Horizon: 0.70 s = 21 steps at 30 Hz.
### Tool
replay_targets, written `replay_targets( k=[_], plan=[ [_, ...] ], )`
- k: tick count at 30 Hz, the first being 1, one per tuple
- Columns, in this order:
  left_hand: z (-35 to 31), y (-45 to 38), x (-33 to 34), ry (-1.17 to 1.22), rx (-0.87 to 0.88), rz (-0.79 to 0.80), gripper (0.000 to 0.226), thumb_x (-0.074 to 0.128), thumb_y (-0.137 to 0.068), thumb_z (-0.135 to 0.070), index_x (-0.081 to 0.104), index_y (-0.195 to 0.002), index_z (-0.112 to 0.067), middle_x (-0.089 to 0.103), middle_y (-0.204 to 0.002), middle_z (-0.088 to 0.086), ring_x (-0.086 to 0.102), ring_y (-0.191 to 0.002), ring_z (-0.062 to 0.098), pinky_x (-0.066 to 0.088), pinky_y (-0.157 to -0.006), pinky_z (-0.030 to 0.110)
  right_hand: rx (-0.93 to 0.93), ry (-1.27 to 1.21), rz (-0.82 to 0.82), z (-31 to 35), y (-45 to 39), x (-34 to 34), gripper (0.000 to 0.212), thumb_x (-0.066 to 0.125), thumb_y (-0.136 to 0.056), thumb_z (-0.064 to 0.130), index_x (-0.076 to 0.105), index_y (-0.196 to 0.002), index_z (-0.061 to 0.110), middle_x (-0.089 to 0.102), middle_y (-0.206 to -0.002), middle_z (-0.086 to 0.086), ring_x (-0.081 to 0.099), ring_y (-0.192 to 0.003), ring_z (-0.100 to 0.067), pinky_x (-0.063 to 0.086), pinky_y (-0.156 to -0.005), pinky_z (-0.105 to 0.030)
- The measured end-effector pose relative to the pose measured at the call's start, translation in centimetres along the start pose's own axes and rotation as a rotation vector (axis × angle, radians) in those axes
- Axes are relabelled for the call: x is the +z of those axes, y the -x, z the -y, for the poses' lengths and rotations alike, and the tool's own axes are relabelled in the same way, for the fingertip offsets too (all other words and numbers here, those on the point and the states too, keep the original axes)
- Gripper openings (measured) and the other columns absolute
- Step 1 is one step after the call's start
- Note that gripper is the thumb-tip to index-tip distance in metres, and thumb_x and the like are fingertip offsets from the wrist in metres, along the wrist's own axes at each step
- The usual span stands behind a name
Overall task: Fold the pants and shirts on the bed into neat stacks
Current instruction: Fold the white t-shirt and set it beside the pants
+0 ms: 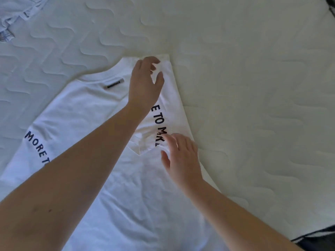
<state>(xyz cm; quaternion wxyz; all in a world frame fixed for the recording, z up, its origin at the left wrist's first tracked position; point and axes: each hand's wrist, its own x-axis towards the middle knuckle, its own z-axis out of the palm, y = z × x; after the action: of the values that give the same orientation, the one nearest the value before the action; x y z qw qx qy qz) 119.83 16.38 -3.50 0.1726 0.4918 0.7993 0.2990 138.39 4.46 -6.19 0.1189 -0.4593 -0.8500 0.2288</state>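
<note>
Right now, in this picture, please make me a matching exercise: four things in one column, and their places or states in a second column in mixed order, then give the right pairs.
Things:
1. left hand
2. right hand
3. dark neck label
4. pale blue garment

Places or states:
A. in the far left corner of the quilted mattress
B. sewn just below the collar of the white T-shirt
C. at the top end of the sleeve folded over the shirt
D. fingers spread, lying on the lower end of the folded sleeve, by the printed letters

Pairs: 1-C, 2-D, 3-B, 4-A
</note>
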Motion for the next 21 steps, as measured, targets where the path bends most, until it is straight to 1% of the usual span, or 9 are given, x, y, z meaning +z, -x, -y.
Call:
replay_targets(
  k=[3,5,7,9,11,12,16,19,21],
  plan=[
    [-1.2,6.7,-0.8,0.140,-0.071,-0.120,0.009,0.057,-0.092,-0.020,0.053,-0.100,-0.020,0.057,-0.095,0.002,0.053,-0.078,0.006,0.037,-0.072,0.006,0.101,0.159,0.064,-2.1,4.4,-0.5,0.060,0.068,-0.077,0.037,0.050,-0.133,0.023,0.057,-0.120,-0.004,0.056,-0.103,-0.028,0.036,-0.088,-0.039],
    [-1.7,11.4,-0.8,0.168,-0.190,-0.192,0.011,0.057,-0.093,-0.028,0.046,-0.093,-0.025,0.057,-0.086,-0.003,0.053,-0.073,0.007,0.036,-0.067,0.007,0.164,0.232,0.107,-3.0,6.9,-0.7,0.065,0.071,-0.076,0.040,0.053,-0.135,0.020,0.058,-0.123,-0.008,0.057,-0.103,-0.030,0.039,-0.088,-0.044],
    [-1.9,15.7,-0.3,0.191,-0.380,-0.204,0.016,0.056,-0.092,-0.038,0.045,-0.085,-0.029,0.057,-0.078,-0.007,0.055,-0.070,0.005,0.038,-0.064,0.009,0.234,0.245,0.142,-3.5,8.9,-0.9,0.067,0.073,-0.075,0.036,0.053,-0.137,0.017,0.059,-0.123,-0.010,0.059,-0.103,-0.032,0.045,-0.087,-0.046],
    [-1.7,19.4,1.0,0.258,-0.659,-0.125,0.018,0.056,-0.091,-0.046,0.048,-0.085,-0.031,0.062,-0.080,-0.007,0.059,-0.073,0.004,0.046,-0.069,0.017,0.292,0.246,0.165,-3.7,10.2,-1.5,0.070,0.075,-0.074,0.033,0.053,-0.138,0.015,0.059,-0.121,-0.011,0.059,-0.102,-0.032,0.047,-0.084,-0.045],
    [-1.6,21.8,2.5,0.392,-0.955,0.027,0.026,0.059,-0.091,-0.049,0.058,-0.098,-0.025,0.069,-0.092,-0.001,0.066,-0.084,0.014,0.055,-0.079,0.033,0.332,0.258,0.187,-3.9,11.1,-2.1,0.075,0.078,-0.068,0.028,0.053,-0.137,0.012,0.061,-0.115,-0.012,0.060,-0.099,-0.033,0.050,-0.078,-0.043],
    [-1.7,22.5,3.1,0.475,-1.031,0.097,0.033,0.060,-0.090,-0.049,0.061,-0.105,-0.018,0.071,-0.095,0.002,0.068,-0.087,0.017,0.057,-0.083,0.035,0.354,0.263,0.202,-4.0,11.5,-2.6,0.078,0.079,-0.065,0.025,0.053,-0.137,0.011,0.062,-0.112,-0.013,0.061,-0.096,-0.033,0.050,-0.076,-0.042],
    [-3.1,23.5,4.8,0.866,-1.014,0.312,0.030,0.064,-0.093,-0.038,0.068,-0.104,-0.010,0.074,-0.102,0.009,0.070,-0.096,0.019,0.056,-0.088,0.030,0.413,0.274,0.263,-4.3,13.4,-4.1,0.080,0.079,-0.063,0.024,0.051,-0.136,0.009,0.061,-0.100,-0.012,0.062,-0.084,-0.033,0.048,-0.070,-0.040],
    [-4.2,24.0,5.5,1.083,-1.064,0.460,0.028,0.071,-0.089,-0.028,0.063,-0.110,-0.010,0.075,-0.105,0.005,0.072,-0.095,0.018,0.059,-0.074,0.028,0.400,0.302,0.249,-4.3,15.3,-4.9,0.060,0.079,-0.063,0.022,0.061,-0.119,0.008,0.064,-0.084,-0.010,0.063,-0.073,-0.032,0.044,-0.064,-0.038],
    [-4.5,24.8,6.2,1.061,-1.058,0.526,0.026,0.074,-0.087,-0.020,0.064,-0.110,-0.014,0.076,-0.100,0.002,0.073,-0.090,0.018,0.058,-0.068,0.027,0.399,0.360,0.212,-4.5,16.9,-5.2,0.051,0.081,-0.063,0.023,0.065,-0.109,0.008,0.064,-0.078,-0.008,0.062,-0.069,-0.031,0.044,-0.062,-0.037]
  ],
)
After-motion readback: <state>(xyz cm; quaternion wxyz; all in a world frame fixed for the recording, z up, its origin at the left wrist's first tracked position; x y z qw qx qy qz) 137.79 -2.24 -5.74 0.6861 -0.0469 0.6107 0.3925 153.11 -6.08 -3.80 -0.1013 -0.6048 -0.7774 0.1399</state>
